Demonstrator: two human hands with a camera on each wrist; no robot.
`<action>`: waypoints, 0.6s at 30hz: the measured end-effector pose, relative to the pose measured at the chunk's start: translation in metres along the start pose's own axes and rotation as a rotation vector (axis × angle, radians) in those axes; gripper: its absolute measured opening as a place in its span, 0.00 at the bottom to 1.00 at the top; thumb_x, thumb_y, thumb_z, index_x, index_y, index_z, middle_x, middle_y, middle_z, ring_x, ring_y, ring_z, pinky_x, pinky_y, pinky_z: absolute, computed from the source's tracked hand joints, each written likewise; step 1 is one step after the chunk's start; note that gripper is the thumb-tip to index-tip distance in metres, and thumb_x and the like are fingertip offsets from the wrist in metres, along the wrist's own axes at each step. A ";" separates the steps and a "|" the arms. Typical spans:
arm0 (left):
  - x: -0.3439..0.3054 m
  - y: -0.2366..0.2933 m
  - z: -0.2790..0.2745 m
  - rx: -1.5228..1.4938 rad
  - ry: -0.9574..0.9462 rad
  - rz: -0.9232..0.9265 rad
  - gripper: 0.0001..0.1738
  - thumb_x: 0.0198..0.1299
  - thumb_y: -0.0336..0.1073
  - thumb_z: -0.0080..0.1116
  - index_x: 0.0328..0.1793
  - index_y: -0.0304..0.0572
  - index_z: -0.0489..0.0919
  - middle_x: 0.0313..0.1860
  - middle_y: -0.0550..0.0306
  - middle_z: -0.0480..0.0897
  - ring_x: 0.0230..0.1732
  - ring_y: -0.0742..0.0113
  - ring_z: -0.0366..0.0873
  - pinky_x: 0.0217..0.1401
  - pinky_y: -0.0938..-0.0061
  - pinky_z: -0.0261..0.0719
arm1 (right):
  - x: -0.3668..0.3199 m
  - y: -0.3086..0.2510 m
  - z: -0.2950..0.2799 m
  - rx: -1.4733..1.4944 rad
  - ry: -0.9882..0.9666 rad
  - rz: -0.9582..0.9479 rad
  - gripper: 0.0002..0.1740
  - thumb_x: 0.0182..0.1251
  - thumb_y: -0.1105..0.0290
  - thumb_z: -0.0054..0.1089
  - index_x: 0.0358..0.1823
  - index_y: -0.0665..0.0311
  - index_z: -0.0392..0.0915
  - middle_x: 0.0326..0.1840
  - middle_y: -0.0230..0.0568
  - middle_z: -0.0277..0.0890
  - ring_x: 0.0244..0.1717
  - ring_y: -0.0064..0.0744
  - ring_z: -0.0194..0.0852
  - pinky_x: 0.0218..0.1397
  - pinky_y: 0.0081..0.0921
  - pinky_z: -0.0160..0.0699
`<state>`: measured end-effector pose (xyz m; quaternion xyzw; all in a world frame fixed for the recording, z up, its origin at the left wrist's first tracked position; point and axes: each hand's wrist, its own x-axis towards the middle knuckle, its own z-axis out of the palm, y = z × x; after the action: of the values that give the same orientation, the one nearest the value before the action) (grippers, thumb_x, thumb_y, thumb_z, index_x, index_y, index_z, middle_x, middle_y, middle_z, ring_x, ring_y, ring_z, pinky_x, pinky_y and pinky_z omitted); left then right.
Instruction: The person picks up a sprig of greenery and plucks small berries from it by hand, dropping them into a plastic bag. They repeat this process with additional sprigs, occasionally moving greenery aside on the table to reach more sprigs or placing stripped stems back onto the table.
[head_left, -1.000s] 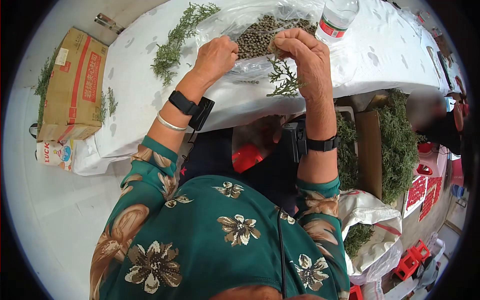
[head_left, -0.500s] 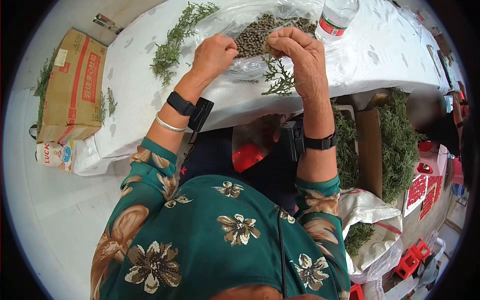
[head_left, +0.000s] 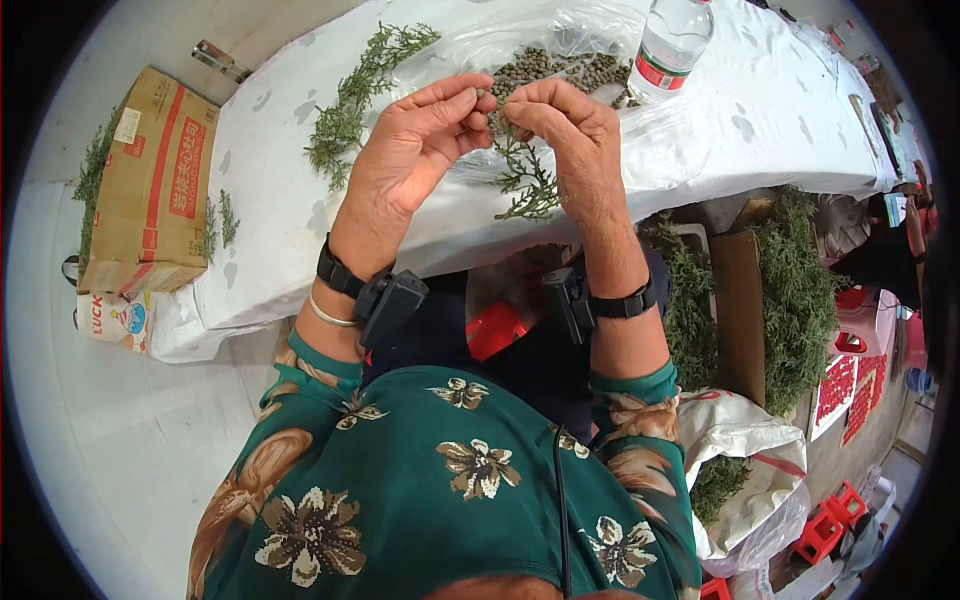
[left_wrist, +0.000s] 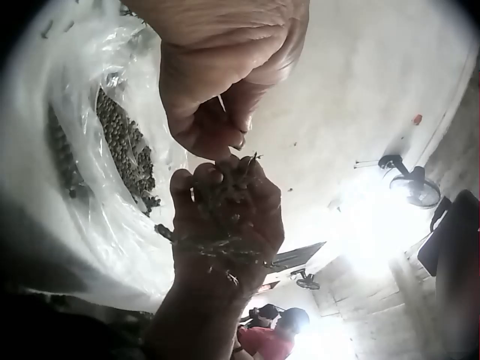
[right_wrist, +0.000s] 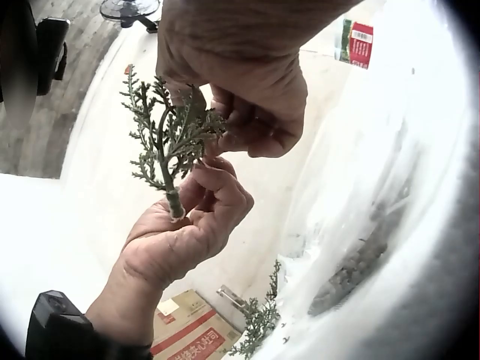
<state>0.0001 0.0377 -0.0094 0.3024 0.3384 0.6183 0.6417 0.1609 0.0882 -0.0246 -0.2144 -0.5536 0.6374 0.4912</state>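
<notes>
Gripping a green sprig (right_wrist: 163, 146), the right hand (head_left: 582, 135) has its thumb and fingers bent in over the pellets' near side. Sprig: deep green, many-branched, with short, knobbly, scale-like leaflets fanning from a central stem; stem end short, thick, bare, pale at the cut. Position: below the right thumb in the head view, leafy tips toward the person, white tablecloth (head_left: 270, 205) behind. In the right-wrist view the cut end overlaps the left palm; contact cannot be told.

Left hand (head_left: 400, 150): thumb and forefinger pinch a small grey-brown bit (head_left: 480, 93), too small to identify; remaining fingers curled. Its fingertips are just beside those of the right hand.

Beyond the hands: round brown pellets (head_left: 530, 66), heaped in a clear plastic bag (head_left: 660, 140). A larger green branch (head_left: 350, 115) lies on the cloth, left of the bag; a clear bottle (head_left: 674, 45) with a red label stands at the right.
</notes>
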 end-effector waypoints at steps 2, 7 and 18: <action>-0.002 -0.001 0.000 -0.009 -0.001 -0.003 0.15 0.58 0.29 0.55 0.51 0.30 0.75 0.37 0.54 0.79 0.35 0.72 0.73 0.45 0.73 0.73 | 0.000 0.000 -0.001 -0.007 0.000 -0.007 0.06 0.56 0.73 0.55 0.28 0.69 0.78 0.28 0.30 0.74 0.29 0.18 0.68 0.36 0.16 0.67; -0.005 -0.003 0.000 -0.029 0.002 0.017 0.13 0.58 0.29 0.55 0.48 0.31 0.77 0.35 0.54 0.79 0.34 0.70 0.74 0.43 0.72 0.74 | 0.000 0.001 -0.003 -0.037 -0.007 -0.025 0.06 0.56 0.73 0.55 0.28 0.68 0.78 0.28 0.30 0.74 0.29 0.18 0.67 0.35 0.16 0.67; -0.009 -0.005 0.007 0.044 0.022 0.079 0.11 0.58 0.28 0.55 0.46 0.32 0.78 0.34 0.52 0.80 0.32 0.69 0.76 0.39 0.71 0.77 | -0.002 -0.002 -0.003 0.010 -0.045 -0.044 0.06 0.56 0.73 0.56 0.28 0.68 0.78 0.28 0.31 0.74 0.28 0.18 0.67 0.35 0.16 0.67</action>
<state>0.0084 0.0283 -0.0085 0.3227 0.3467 0.6388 0.6063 0.1652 0.0878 -0.0243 -0.1855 -0.5657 0.6340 0.4936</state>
